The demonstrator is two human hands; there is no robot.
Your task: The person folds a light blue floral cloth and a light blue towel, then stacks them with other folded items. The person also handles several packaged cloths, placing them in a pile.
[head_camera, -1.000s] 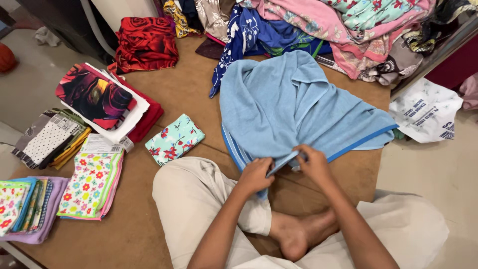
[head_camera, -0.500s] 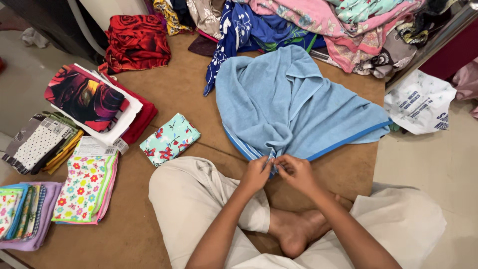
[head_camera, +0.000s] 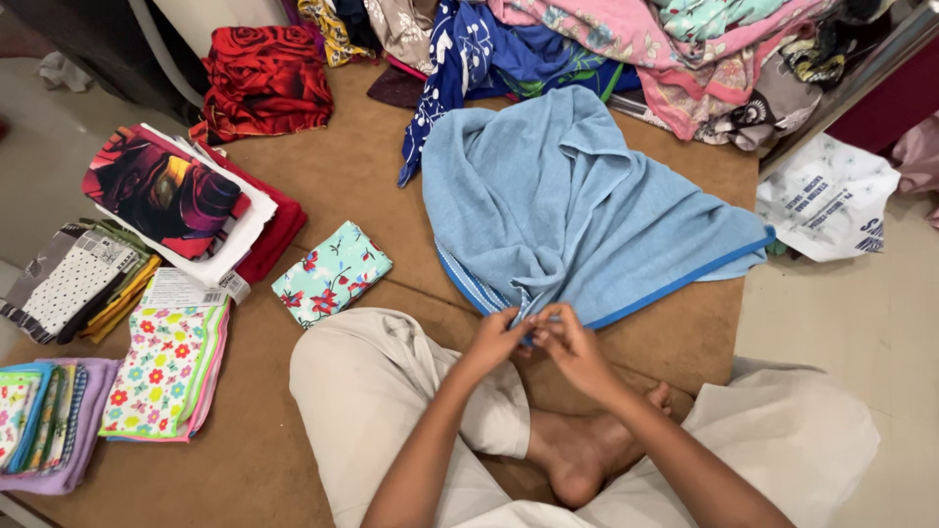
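Both hands — left hand (head_camera: 494, 337) and right hand (head_camera: 570, 344) — pinch the near corner of the light blue terry towel (head_camera: 577, 215) spread on the brown mat (head_camera: 362, 176); it looks soft, light and floppy — best gripped along its hemmed corners.

You've got even, soft, bright indoor light, no glare. Shadows are faint: a soft one under your hands at 6 o'clock and in the folds of the blue towel (head_camera: 577, 205). Focus is sharp at centre. Wide-angle bending shows at the edges, strongest at 9 and 3 o'clock. Slight softness at the corners.
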